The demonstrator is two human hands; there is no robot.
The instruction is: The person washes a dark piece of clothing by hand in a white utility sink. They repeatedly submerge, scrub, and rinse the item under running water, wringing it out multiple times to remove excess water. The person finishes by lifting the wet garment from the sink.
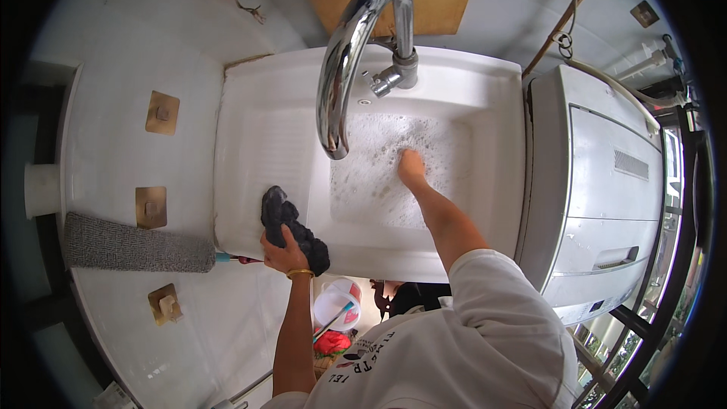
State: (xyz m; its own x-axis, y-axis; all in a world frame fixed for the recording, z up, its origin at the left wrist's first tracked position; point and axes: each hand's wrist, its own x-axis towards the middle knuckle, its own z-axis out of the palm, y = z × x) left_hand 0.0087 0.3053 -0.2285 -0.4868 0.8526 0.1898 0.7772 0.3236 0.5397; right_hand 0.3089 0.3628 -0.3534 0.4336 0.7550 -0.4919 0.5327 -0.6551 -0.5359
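Note:
My left hand (284, 251) grips a bunched, dark, wet-looking cloth (295, 227) over the ribbed washboard side (255, 142) of a white laundry sink (488, 91). Foamy water (369, 187) fills the basin on the right. Into it reaches my right hand (412, 167), its fingers hidden under the suds, so I cannot tell whether they hold anything. A curved chrome faucet (335, 85) arches over the basin from the back edge, and no water is seen running from its spout.
A washing machine (608, 165) stands right of the sink. At the left wall a grey flat mop pad (142, 247) sticks out. Adhesive hooks (162, 113) dot that wall. Below the sink's front edge are a white bucket (335, 301) and a red cloth-like item (332, 342).

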